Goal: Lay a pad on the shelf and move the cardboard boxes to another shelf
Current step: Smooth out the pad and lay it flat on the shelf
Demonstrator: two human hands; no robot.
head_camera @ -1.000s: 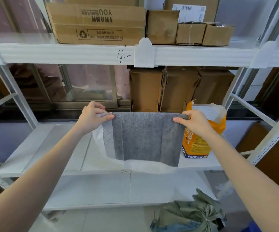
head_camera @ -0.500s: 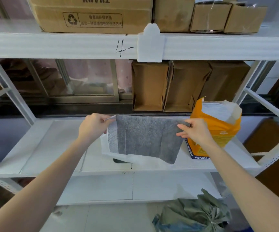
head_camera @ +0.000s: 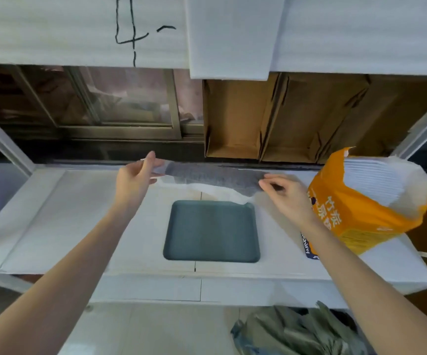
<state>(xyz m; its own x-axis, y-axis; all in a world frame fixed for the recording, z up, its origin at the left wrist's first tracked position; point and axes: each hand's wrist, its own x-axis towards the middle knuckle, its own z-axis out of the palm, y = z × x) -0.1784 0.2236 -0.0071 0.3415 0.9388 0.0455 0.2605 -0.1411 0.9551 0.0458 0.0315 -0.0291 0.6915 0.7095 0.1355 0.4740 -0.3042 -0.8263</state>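
A grey pad (head_camera: 213,176) with white edges is stretched nearly flat above the white shelf (head_camera: 66,213), toward its back. My left hand (head_camera: 137,178) pinches the pad's left corner and my right hand (head_camera: 288,196) pinches its right corner. Below the pad, a dark teal rectangular tray (head_camera: 212,231) lies on the shelf. Open cardboard boxes (head_camera: 279,116) stand at the back right of the same shelf, behind the pad.
An orange bag (head_camera: 361,201) of white pads stands open at the shelf's right end, next to my right wrist. The upper shelf's white edge (head_camera: 79,29) marked "4-" hangs just overhead. A green bag (head_camera: 297,331) lies on the floor.
The pad has gone from hanging in front of the shelf to spread flat further back over it. Both hands moved forward. The view moved closer, and the teal tray now shows.
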